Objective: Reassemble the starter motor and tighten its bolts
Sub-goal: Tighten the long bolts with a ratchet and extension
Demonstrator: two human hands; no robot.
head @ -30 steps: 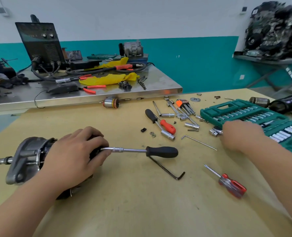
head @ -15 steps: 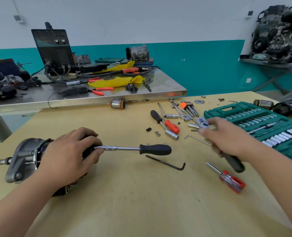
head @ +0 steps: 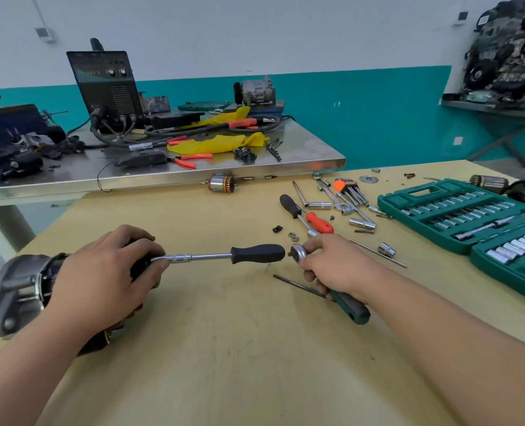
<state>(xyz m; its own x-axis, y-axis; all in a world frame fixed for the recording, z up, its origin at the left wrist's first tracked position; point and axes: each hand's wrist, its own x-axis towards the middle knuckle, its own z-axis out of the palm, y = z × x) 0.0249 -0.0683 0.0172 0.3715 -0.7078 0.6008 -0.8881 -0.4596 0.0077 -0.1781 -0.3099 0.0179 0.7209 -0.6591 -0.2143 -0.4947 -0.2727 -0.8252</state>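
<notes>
The starter motor (head: 18,290) is gripped by the curled left hand (head: 101,272) on the surface (head: 224,348). The ratchet wrench (head: 341,290) is held tight in the right hand (head: 335,265).

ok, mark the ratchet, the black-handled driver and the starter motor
ratchet (head: 298,252): head view, on its chrome head
black-handled driver (head: 256,253): head view, on the black grip
starter motor (head: 11,292): head view, on the grey nose housing
</notes>
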